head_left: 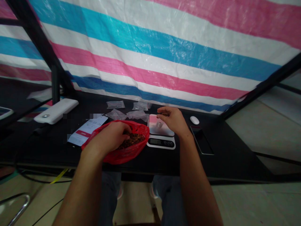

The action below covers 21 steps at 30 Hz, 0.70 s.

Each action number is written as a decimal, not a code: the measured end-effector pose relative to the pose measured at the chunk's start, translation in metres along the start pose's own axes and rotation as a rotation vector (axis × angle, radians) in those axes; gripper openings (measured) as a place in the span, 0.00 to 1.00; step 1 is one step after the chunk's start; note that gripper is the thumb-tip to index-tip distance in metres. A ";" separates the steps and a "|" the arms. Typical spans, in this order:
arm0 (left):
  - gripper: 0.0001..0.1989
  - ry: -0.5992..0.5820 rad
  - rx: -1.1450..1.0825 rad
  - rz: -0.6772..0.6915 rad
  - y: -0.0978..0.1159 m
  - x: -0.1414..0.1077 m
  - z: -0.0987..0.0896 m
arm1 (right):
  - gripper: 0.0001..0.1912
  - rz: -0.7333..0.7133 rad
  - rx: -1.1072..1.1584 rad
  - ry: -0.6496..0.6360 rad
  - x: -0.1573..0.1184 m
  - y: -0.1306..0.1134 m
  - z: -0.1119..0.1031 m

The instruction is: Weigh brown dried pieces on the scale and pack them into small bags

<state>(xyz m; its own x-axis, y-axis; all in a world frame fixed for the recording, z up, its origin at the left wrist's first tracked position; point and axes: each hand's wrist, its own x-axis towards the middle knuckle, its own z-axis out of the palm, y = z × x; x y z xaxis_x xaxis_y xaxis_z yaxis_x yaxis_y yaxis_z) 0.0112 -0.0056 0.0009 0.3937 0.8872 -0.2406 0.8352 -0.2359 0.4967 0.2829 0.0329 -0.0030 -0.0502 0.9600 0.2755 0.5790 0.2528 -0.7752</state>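
Observation:
A red plastic bag (117,156) lies open on the black table, with small brown pieces (133,140) inside. My left hand (117,135) reaches into the bag, its fingers bent together at the pieces; what they hold is too small to name. Right of the bag is a white scale (161,142) with a small clear container (159,124) on its plate. My right hand (170,117) is over the far right part of the plate, just above the container. Its thumb and fingers curl together around something I cannot make out.
Several clear plastic packets (115,104) lie behind the bag. A lit phone (89,130) and a white device (56,110) are at left. A white mouse (194,120) and a dark phone (201,140) lie right of the scale. Striped sheeting (150,62) hangs behind the table (230,150).

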 end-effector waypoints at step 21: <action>0.15 -0.029 0.009 -0.065 -0.008 -0.002 0.000 | 0.15 -0.042 -0.006 -0.067 -0.004 0.005 -0.004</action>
<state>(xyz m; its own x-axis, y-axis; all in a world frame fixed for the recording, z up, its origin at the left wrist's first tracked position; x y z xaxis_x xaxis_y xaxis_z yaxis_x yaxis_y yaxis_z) 0.0035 -0.0059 -0.0025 0.3492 0.8890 -0.2960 0.8628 -0.1819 0.4717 0.2897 0.0295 -0.0055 -0.1289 0.9544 0.2692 0.5800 0.2928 -0.7602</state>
